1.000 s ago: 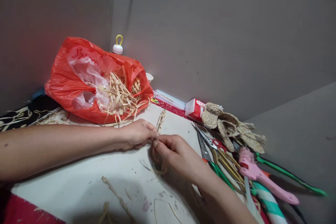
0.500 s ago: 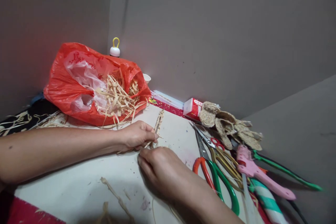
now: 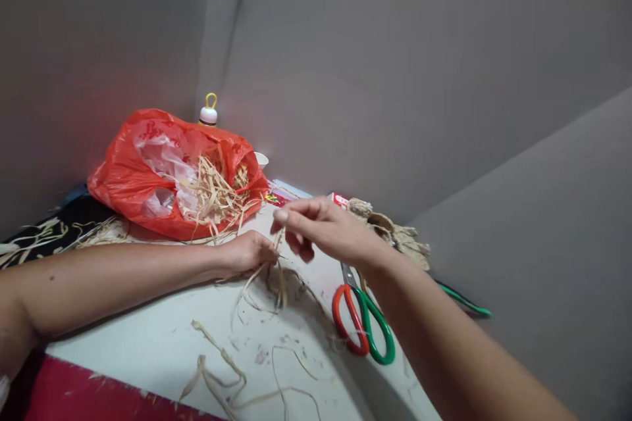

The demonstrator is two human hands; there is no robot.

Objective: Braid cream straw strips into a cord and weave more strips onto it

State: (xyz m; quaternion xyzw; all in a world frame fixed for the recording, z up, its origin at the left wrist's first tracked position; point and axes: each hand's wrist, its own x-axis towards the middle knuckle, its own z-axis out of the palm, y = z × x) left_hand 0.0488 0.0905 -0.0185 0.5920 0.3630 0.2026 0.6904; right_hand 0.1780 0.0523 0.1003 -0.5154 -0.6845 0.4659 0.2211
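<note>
My left hand is closed in a pinch around pale straw strands, whose loose ends hang below the fingers onto the white tabletop. Just above and to the right, my right hand is raised, thumb and forefinger brought together. Whether a thin strand is between those fingertips I cannot make out. A straw strip lies partly hidden between the hands. Scissors with one red and one green handle lie under my right forearm, blades partly covered.
A red plastic bag full of straw lies open at the back left. Behind it are a white-capped bottle and a white cup. Woven straw pieces sit at the wall. Loose strands lie in front.
My right hand has lifted up and away from the tabletop. The left hand keeps its pinch on the straw strands. The view has shifted, and my right arm hides the pink glue gun.
</note>
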